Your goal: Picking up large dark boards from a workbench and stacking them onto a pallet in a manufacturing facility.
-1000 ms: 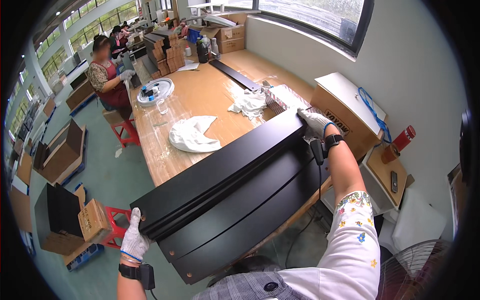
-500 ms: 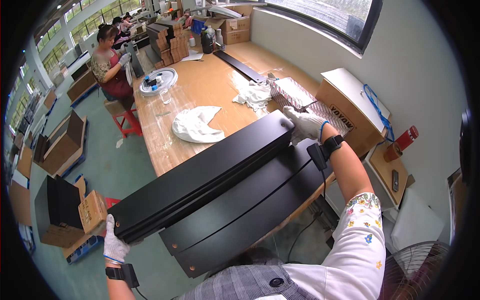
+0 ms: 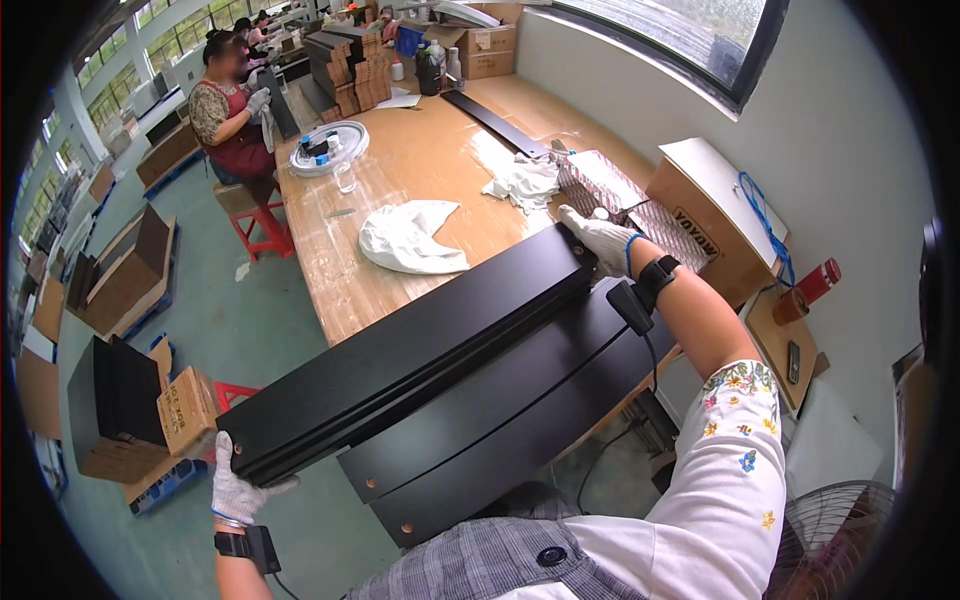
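A stack of long black panels (image 3: 410, 345) lies slanted across the near part of the table, its left end jutting past the edge. My left hand (image 3: 240, 492), in a white knit glove, grips that left end, thumb up along the end and fingers stretching underneath. At the far right end my right hand (image 3: 603, 243), gloved too, is wrapped round the corner; part of its fingers is hidden. Two more black panels (image 3: 490, 425), with round holes near their left ends, lie side by side close to my body. White cloths (image 3: 412, 237) rest just beyond the stack.
A round white tray (image 3: 345, 140) with small bottles stands farther back. Cartons (image 3: 665, 225) line the right side, beside a red cup (image 3: 820, 280). A co-worker (image 3: 235, 115) sits at the table's far left. Panel stacks (image 3: 115, 410) stand on floor pallets, left.
The table and its surroundings have shifted slightly right in view. The held stack has slid a little left relative to the near panels, and more of my left fingers shows beneath it.
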Available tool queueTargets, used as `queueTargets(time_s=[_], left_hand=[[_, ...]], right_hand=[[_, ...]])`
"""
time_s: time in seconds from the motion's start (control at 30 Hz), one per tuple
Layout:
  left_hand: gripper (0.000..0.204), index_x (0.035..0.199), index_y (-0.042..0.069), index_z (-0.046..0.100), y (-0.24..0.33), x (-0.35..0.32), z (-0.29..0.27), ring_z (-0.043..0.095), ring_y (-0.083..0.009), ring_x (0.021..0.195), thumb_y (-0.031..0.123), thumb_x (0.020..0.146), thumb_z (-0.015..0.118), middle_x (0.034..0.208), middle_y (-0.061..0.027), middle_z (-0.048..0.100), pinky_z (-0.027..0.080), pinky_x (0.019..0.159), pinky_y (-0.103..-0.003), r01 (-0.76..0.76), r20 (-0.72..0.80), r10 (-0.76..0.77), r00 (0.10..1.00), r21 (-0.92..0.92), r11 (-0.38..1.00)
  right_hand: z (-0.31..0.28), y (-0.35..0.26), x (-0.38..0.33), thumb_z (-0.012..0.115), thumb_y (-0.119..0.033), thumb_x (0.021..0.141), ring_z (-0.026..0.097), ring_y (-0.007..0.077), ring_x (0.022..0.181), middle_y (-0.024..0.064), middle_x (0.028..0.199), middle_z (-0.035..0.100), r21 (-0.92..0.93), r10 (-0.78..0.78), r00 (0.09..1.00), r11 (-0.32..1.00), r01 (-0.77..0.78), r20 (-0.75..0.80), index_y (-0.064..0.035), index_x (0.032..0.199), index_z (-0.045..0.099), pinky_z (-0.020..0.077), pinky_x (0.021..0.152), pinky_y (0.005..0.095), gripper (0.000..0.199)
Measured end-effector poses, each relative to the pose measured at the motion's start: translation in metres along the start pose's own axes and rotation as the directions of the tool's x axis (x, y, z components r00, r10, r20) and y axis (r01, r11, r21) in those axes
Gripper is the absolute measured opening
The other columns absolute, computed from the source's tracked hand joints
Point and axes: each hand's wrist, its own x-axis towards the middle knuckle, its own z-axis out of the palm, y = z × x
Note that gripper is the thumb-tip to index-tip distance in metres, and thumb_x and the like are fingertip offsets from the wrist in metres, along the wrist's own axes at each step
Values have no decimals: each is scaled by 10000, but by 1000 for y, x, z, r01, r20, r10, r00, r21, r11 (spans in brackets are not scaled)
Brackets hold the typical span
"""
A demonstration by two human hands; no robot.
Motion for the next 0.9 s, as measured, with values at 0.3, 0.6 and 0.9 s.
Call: queueTargets(time_s=[0.3,0.6,0.9], left_hand=[[806,1294,109,455,-22,0,-4,561,-382,1058,662,725,595,1226,-152,540,486,761,-588,-270,-56,278,959,111,956],[724,1402,93,362,-18,-31,43,459,-204,1212,484,836,585,1323,-71,479,374,1012,-376,-626,268,581,768,126,769],[829,1413,92,339,-69,-22,7,456,-213,1216,584,799,598,1338,-85,465,339,1037,-401,-716,306,648,697,247,653]], right_hand=[[-6,20,-12,441,-509,901,344,313,1312,174,1428,350,-396,-188,952,915,80,-242,-74,1457,145,192,1106,419,765],[-8,40,-84,470,-668,836,454,92,621,-7,771,536,401,18,753,854,330,-658,-115,972,628,373,519,231,591],[-17,165,-97,376,-441,980,608,139,850,81,1057,650,725,-148,814,387,570,-561,29,1175,586,509,798,260,551]])
